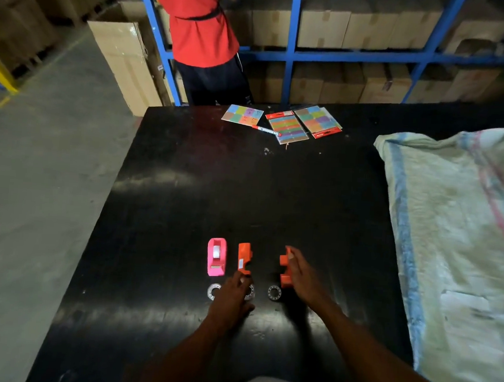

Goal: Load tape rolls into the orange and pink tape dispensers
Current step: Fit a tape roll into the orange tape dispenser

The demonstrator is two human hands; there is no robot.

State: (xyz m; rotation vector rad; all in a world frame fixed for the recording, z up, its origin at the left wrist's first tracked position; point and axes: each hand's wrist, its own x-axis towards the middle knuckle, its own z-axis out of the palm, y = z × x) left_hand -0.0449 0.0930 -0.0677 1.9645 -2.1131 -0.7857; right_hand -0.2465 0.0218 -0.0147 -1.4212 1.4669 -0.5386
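Here the orange dispenser (244, 259) lies open on its side beside the pink dispenser (216, 257) on the black table (168, 215). The left hand (232, 300), loosely spread, covers a tape roll (250, 292); the right hand (301, 276) grips the other orange piece (284, 267). Pinch that roll by its rim, then seat it squarely.

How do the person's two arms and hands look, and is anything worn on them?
Both forearms are bare, with no sleeves showing. The left hand and the right hand wear no gloves; no watch, ring or bracelet is visible. Each hand has its fingers uncovered.
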